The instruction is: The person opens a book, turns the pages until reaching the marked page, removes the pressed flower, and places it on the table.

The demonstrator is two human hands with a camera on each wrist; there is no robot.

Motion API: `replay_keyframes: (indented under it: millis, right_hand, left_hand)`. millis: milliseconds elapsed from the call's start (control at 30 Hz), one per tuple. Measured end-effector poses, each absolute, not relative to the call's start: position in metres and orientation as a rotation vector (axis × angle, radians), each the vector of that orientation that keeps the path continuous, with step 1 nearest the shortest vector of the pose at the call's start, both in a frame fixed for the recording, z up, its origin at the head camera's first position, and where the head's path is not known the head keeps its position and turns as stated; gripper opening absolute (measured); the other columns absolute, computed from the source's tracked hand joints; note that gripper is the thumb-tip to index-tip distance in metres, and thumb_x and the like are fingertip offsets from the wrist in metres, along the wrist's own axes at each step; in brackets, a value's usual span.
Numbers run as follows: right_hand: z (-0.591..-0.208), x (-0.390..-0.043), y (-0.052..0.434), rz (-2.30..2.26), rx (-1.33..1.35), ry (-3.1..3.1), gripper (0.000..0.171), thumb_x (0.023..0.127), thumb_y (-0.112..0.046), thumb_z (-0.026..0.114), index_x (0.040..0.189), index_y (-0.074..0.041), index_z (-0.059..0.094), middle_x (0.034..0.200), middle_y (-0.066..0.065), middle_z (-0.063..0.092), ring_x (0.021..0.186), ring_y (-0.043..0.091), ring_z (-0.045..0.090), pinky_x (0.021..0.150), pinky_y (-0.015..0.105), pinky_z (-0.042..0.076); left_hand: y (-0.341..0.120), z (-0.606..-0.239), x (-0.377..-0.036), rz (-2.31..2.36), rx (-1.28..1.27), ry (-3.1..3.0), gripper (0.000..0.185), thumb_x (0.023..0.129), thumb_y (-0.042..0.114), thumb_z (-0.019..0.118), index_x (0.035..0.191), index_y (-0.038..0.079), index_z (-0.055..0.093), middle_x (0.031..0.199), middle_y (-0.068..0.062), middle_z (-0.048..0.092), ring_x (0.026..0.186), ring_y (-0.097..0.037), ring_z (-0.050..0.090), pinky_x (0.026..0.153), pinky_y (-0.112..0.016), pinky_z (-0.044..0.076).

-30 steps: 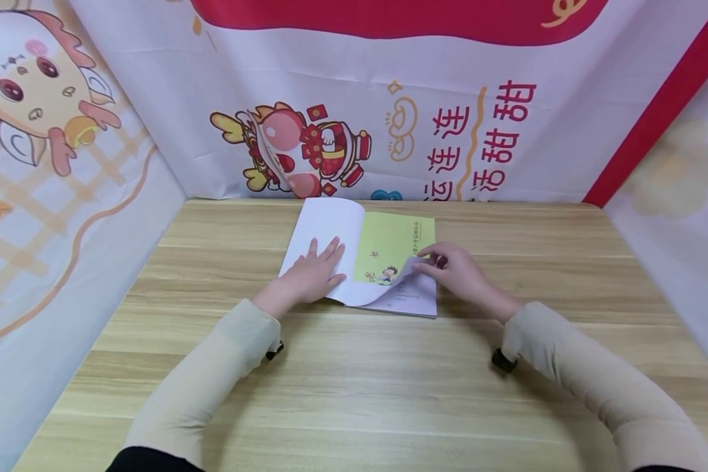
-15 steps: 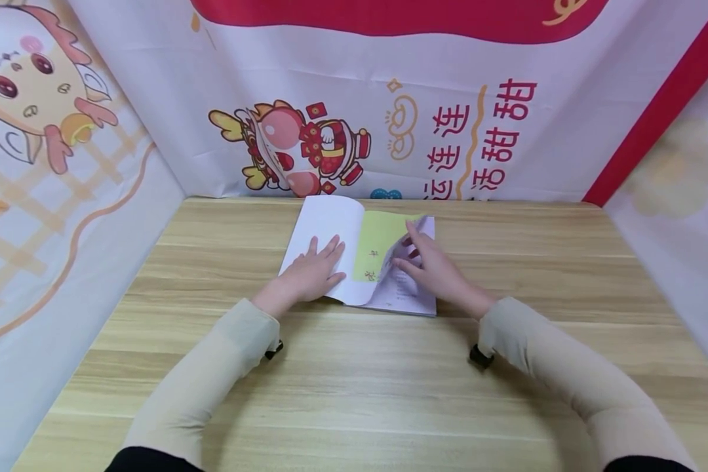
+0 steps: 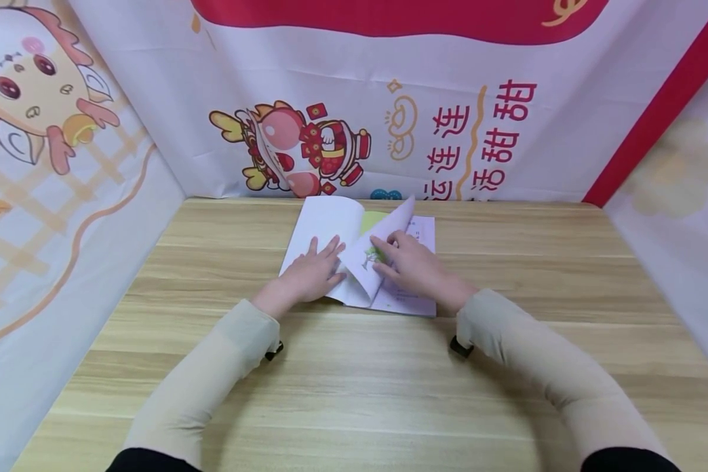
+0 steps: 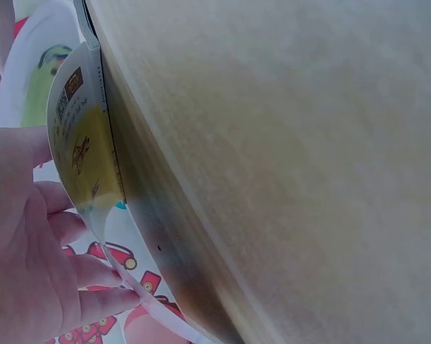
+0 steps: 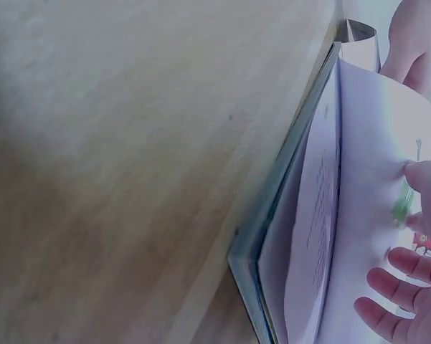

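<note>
A book lies spread on the wooden table in the head view, its white left page (image 3: pixel 324 213) facing up. My left hand (image 3: pixel 309 272) rests spread on that page. In the left wrist view the book's yellow-and-white cover (image 4: pixel 93 158) curves up off the tabletop beside my fingers. A turning page (image 3: pixel 383 236) with a small green drawing stands tilted across the middle, touched by the thumb and index finger of my right hand (image 3: pixel 415 265). Behind it shows a sliver of green page (image 3: pixel 370 220). Printed text fills the right-hand page (image 3: pixel 421 229) below, partly covered by my right hand.
The table (image 3: pixel 354 387) has wood grain and reaches back to a printed cloth (image 3: pixel 330 59) hung behind it. More cloth (image 3: pixel 41 196) hangs at the left side. Dark bands (image 3: pixel 461 346) show beneath both cuffs.
My right hand has moved left, carrying the page from its right edge up and over to the left. The green side is now mostly hidden. My left hand has stayed put.
</note>
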State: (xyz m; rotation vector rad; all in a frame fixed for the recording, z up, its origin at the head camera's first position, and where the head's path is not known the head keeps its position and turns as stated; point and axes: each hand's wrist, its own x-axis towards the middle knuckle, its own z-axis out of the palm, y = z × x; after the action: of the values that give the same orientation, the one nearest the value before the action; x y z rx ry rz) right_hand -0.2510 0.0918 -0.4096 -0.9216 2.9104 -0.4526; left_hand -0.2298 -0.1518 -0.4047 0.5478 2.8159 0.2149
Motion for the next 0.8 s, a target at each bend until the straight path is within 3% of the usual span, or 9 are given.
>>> replay_keyframes:
  millis: [200,333,433,567,800]
  right_hand:
    - [-0.416,-0.251,0.091,-0.43,-0.919,2.892,0.063,0.103,-0.045,0.059,0.158,-0.019,0.042,0.149,0.016,0.044,0.126,0.031,0.051,0.103,0.046,0.049]
    - [-0.419,-0.25,0.091,-0.463,-0.941,2.861,0.063,0.104,-0.045,0.058,0.158,-0.018,0.041,0.157,0.018,0.039,0.137,0.037,0.046,0.11,0.052,0.042]
    - [-0.42,-0.249,0.091,-0.478,-0.962,2.842,0.063,0.105,-0.044,0.058,0.159,-0.017,0.041,0.159,0.019,0.036,0.139,0.038,0.044,0.113,0.052,0.039]
    - [-0.42,-0.248,0.091,-0.477,-0.99,2.82,0.062,0.105,-0.043,0.057,0.159,-0.018,0.04,0.162,0.018,0.032,0.142,0.038,0.042,0.116,0.051,0.035]
    - [-0.423,-0.247,0.088,-0.459,-1.078,2.81,0.062,0.105,-0.043,0.057,0.159,-0.017,0.04,0.166,0.015,0.028,0.141,0.038,0.043,0.113,0.052,0.039]
  left_hand:
    - [-0.155,-0.408,-0.232,0.283,0.56,2.853,0.065,0.108,0.038,0.05,0.162,0.007,0.03,0.17,-0.009,0.016,0.15,-0.053,0.01,0.111,-0.069,0.031]
    - [-0.162,-0.409,-0.236,0.476,0.544,2.845,0.058,0.108,0.028,0.051,0.159,0.004,0.035,0.168,-0.01,0.024,0.151,-0.049,0.014,0.118,-0.061,0.024]
    - [-0.167,-0.407,-0.24,0.65,0.507,2.827,0.055,0.108,0.021,0.049,0.159,0.003,0.035,0.166,-0.011,0.028,0.152,-0.044,0.018,0.122,-0.054,0.017]
    - [-0.174,-0.403,-0.243,0.874,0.408,2.794,0.059,0.108,0.018,0.043,0.163,0.008,0.024,0.165,-0.013,0.029,0.152,-0.034,0.023,0.123,-0.048,0.02]
    - [-0.174,-0.402,-0.244,0.994,0.387,2.81,0.06,0.11,0.027,0.047,0.163,0.008,0.027,0.164,-0.015,0.031,0.151,-0.03,0.029,0.122,-0.044,0.023]
